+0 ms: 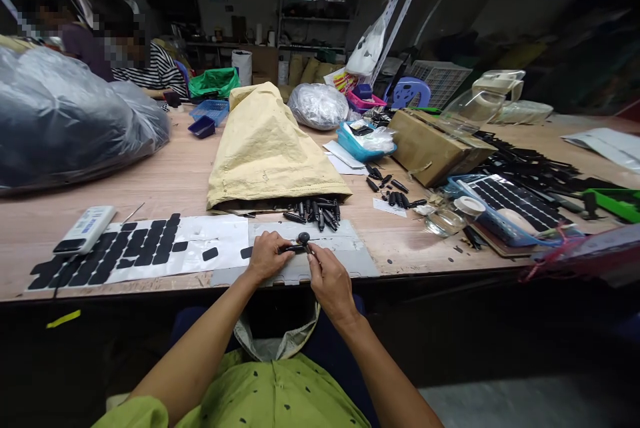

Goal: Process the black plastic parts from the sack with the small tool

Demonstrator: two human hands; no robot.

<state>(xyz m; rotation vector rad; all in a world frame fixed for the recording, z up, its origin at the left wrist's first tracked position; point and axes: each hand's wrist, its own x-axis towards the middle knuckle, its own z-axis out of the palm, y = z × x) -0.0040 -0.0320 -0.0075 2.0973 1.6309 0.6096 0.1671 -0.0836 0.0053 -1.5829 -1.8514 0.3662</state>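
Observation:
Near the table's front edge, my left hand [267,258] is closed on a slim black cylindrical part [293,249], held roughly level. Close beside it, my right hand [333,281] pinches a small tool with a round black head [303,239]; the head is right at the part's end, and whether they touch I cannot tell. Under both hands lies a grey sheet [345,251]. Just beyond, several black cylindrical parts [320,211] spill from the mouth of a yellow sack [280,148]. To the left, rows of black rounded stickers [145,245] lie on white backing.
A white device [85,229] rests on the stickers. Rightward are a cardboard box [430,148], a blue basket [505,221], a blue tray [357,148] and a clear jar [450,218]. A large plastic bag [70,121] fills the left, with two people behind it.

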